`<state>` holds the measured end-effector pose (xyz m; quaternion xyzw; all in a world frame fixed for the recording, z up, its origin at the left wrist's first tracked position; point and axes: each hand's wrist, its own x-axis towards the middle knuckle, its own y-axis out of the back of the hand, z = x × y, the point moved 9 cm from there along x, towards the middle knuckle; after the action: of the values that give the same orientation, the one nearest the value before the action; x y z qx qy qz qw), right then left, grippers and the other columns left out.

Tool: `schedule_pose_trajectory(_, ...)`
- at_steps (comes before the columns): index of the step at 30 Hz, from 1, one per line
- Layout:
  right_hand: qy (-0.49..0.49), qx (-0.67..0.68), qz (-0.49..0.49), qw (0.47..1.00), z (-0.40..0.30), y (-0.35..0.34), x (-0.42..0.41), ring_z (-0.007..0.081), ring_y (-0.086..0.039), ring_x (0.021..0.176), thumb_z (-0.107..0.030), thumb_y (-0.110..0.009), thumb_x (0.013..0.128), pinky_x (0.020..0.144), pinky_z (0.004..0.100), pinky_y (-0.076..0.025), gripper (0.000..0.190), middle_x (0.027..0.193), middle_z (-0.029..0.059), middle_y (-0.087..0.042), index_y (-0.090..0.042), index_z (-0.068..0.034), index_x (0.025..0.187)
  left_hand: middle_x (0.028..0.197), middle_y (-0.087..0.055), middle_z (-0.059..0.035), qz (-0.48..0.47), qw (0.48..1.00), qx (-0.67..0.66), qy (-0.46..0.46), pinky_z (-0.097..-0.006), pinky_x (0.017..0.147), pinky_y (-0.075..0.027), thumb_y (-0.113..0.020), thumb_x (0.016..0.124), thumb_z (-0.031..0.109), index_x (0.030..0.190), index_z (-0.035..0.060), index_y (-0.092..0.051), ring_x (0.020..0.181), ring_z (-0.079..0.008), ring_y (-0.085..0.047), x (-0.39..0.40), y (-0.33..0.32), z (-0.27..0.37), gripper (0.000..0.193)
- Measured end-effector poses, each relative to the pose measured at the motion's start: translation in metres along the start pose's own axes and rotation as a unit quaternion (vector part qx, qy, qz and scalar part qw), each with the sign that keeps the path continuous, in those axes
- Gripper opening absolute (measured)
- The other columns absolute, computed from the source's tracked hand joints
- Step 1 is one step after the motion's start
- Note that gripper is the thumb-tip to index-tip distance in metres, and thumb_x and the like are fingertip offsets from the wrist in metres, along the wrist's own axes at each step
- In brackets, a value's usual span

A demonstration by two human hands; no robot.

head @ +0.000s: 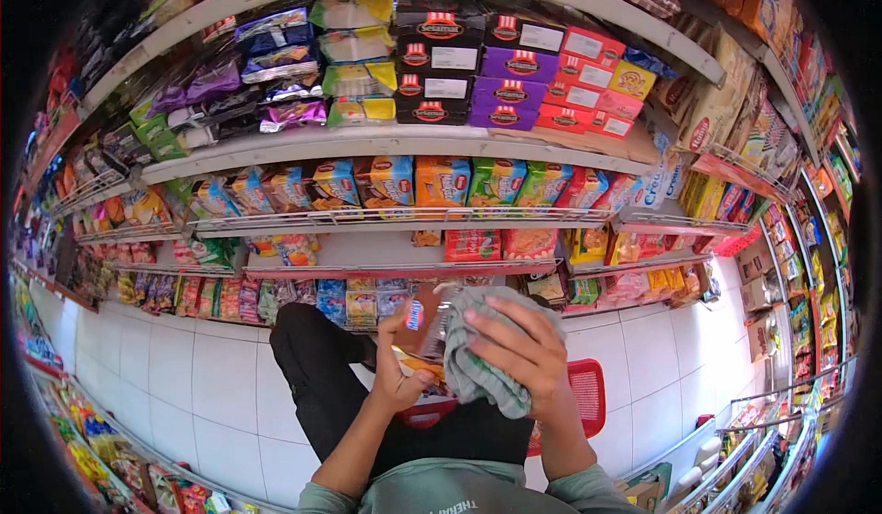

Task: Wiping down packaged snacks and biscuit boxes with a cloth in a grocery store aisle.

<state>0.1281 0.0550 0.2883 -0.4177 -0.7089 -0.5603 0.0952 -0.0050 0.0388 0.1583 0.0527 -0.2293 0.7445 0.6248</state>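
Note:
My left hand (400,369) grips a brown snack packet (417,329) by its left side, in front of my lap. The packet bears a blue and white logo and a yellow-orange part near its lower end. In my right hand (517,348) is a bunched grey-green checked cloth (482,362), pressed against the packet's right side. The cloth covers part of the packet, so its full shape is hidden. Behind both hands is a lower shelf with a red-edged front rail (400,270).
A red plastic basket (587,397) stands on the white tiled floor (224,383) at my right. Ahead, shelves carry boxed wafers (441,182), black cartons (434,80) and purple cartons (510,94). More stocked racks curve around both sides. My bent leg (310,369) is at left.

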Motion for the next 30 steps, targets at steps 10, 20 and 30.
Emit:
schedule_pose_trajectory(10, -0.008, -0.003, -0.018, 1.0, 0.009, 0.011, -0.001, 0.0257, -0.055, 0.098, -0.018, -0.06, 0.07, 0.076, 0.0364, -0.043, 0.023, 0.109, 0.0042, -0.061, -0.062, -0.006, 0.09, 0.132, -0.035, -0.0242, -0.11, 0.977, 0.159, -0.088, -0.0405, 0.101, -0.027, -0.075, 0.068, 0.028, 0.124, 0.0035, -0.035, 0.124, -0.0356, -0.036, 0.009, -0.014, 0.037, 0.073)
schedule_pose_trajectory(20, -0.489, 0.205, 0.273, 0.802, 0.129, -0.037, -0.142, 0.0184, -0.054, 0.096, -0.004, -0.054, 0.079, 0.086, 0.0308, -0.041, 0.033, 0.101, 0.0097, -0.058, -0.053, 0.003, 0.112, 0.123, -0.042, -0.0186, 0.08, 0.991, 0.107, 0.001, -0.0347, 0.098, -0.031, -0.076, 0.063, 0.021, 0.139, -0.0003, -0.01, 0.115, -0.0266, -0.042, 0.012, -0.011, 0.021, 0.103)
schedule_pose_trajectory(30, -0.514, 0.523, 0.245, 0.635, 0.139, -0.137, -0.144, 0.0119, -0.054, 0.089, -0.009, -0.052, 0.088, 0.079, 0.0262, -0.042, 0.024, 0.099, 0.0054, -0.059, -0.055, 0.004, 0.107, 0.12, -0.046, -0.0138, 0.044, 0.975, 0.134, 0.169, -0.03, 0.088, -0.038, -0.061, 0.081, 0.014, 0.133, 0.0025, -0.035, 0.107, -0.0201, -0.047, -0.006, -0.006, -0.064, 0.059)
